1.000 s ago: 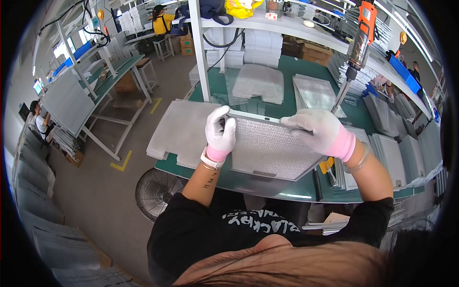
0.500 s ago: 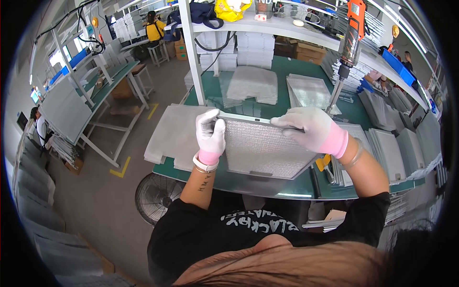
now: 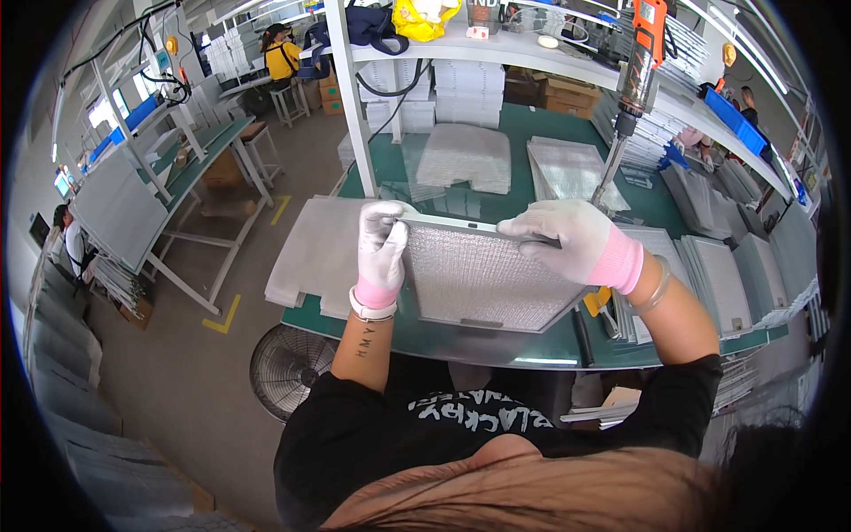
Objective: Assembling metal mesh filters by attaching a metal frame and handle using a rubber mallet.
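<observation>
One grey mesh panel (image 3: 483, 275) is tilted over the near edge of the green tabletop (image 3: 557, 344). Your left hand (image 3: 381, 251) has its fingers curled round the top left corner. Your right hand (image 3: 572, 244) pinches the top edge farther right. From your fingers, it slopes down toward you, looking longest side to side. Both hands touch it, so neither is nearer.

The person (image 3: 501, 450) near me has on a black T-shirt (image 3: 332, 443) with short sleeves (image 3: 696, 381) and big pale letters (image 3: 526, 416) across the front. The left hand (image 3: 382, 249) and the right hand (image 3: 566, 238) wear white gloves (image 3: 587, 236) with pink cuffs (image 3: 619, 263). A white band (image 3: 370, 310) goes round the left wrist, a pale bangle (image 3: 659, 285) round the right one. Small dark letters mark the left forearm (image 3: 361, 365).
</observation>
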### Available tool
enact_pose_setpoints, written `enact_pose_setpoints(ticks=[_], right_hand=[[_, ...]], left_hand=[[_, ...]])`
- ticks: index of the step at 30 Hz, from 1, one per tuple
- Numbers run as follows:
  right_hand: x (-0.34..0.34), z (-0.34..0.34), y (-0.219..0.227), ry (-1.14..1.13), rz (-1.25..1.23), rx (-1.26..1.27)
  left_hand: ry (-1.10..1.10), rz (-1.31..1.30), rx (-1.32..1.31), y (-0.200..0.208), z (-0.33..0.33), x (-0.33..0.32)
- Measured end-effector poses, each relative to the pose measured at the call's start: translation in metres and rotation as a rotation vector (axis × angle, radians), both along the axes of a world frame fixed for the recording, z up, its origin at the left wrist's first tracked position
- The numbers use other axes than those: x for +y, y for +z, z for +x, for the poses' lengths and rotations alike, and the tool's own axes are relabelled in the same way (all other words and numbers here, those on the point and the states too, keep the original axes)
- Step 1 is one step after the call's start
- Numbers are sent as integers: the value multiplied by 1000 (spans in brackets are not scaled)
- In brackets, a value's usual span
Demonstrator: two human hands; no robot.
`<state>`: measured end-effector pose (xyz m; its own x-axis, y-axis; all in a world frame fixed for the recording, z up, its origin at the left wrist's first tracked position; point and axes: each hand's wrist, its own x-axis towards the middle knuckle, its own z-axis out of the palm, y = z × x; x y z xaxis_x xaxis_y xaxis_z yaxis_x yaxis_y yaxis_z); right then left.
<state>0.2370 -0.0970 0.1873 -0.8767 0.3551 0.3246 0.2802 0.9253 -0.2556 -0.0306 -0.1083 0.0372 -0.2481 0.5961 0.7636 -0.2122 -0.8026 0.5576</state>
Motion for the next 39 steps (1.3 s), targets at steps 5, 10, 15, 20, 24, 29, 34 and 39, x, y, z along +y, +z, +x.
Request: enact_pose_setpoints(ticks=[5,10,15,20,24,29,34,39], right_hand=[[2,-13,5,-1,-16,-42],[3,-57,12,-60,-16,-105],[19,-82,10,38,17,-313],[23,-97,-10,-82,46,-391],[10,-86,4,-132,53,-401],[-14,-31,16,7,609,325],[-31,89,-115,-572,242,653],[-36,138,-275,-1212,-19,-253]], left_hand=[[-56,-25,97,4,2,-7],[6,-43,113,4,5,-8],[93,-94,92,-2,3,-10],[209,-110,144,-8,2,0],[93,-44,113,-14,6,0],[418,59,327,-14,4,5],[373,31,352,44,-22,15],[176,327,1138,155,38,10]])
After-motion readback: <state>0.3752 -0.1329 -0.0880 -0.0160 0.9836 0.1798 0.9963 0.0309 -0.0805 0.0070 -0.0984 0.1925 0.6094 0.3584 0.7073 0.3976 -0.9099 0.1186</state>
